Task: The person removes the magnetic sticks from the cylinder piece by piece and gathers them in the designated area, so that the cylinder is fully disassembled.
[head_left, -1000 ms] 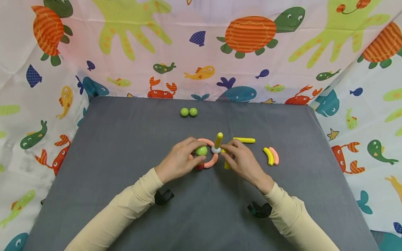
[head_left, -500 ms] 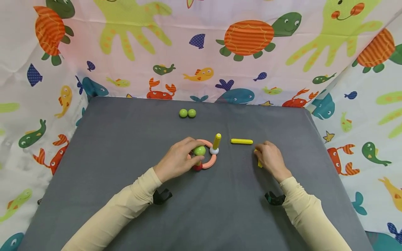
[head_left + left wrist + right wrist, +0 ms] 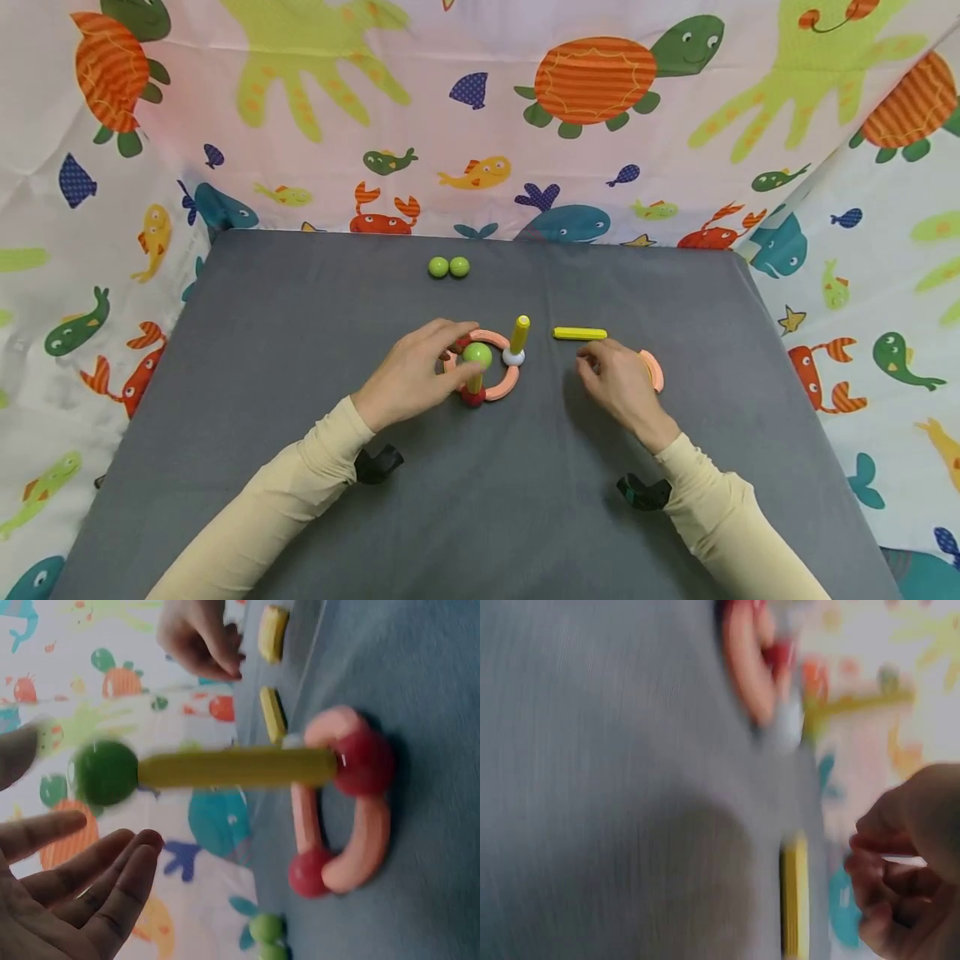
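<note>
A ring of pink curved pieces (image 3: 512, 385) lies on the cloth, joined by red balls (image 3: 365, 763) and a white ball (image 3: 513, 357). From a red ball rises a yellow rod (image 3: 232, 768) topped by a green ball (image 3: 477, 357). My left hand (image 3: 408, 367) surrounds that green ball with spread fingers, clear of it in the left wrist view. Another yellow rod (image 3: 520, 333) stands on the white ball. My right hand (image 3: 622, 387), fingers loosely curled and holding nothing visible, hovers between a lying yellow rod (image 3: 580, 333) and a loose pink curved piece (image 3: 654, 371).
Two green balls (image 3: 448, 267) sit together near the table's back edge. A yellow curved piece (image 3: 274, 634) shows in the left wrist view; in the head view my right hand mostly hides it. Patterned cloth (image 3: 300, 192) hangs behind the grey table (image 3: 315, 283) and at both sides.
My right hand carried a yellow piece rightward to the pink curved piece, let go, and has come back slightly left. My left hand has released the green ball, its fingers spreading.
</note>
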`<action>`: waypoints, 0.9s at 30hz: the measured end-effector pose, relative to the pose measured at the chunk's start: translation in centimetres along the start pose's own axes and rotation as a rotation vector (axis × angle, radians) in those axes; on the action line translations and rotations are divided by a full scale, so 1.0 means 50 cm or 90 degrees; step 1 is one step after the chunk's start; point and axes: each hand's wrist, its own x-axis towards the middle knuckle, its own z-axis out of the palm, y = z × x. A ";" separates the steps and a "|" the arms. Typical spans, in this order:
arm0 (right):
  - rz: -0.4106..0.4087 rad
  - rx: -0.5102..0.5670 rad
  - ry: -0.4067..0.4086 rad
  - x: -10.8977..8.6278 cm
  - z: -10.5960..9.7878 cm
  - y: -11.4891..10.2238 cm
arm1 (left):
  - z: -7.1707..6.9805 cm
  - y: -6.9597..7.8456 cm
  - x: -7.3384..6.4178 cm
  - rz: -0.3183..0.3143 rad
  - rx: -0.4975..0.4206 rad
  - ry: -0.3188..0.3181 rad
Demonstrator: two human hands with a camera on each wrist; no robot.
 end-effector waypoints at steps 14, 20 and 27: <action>-0.047 0.063 -0.158 -0.005 0.130 -0.199 | 0.087 -0.179 0.055 0.019 0.146 -0.107; -0.054 0.049 -0.144 -0.009 0.127 -0.176 | 0.086 -0.173 0.051 0.007 0.172 -0.068; -0.011 0.099 -0.187 0.017 0.099 -0.110 | 0.091 -0.150 0.016 0.029 0.238 -0.046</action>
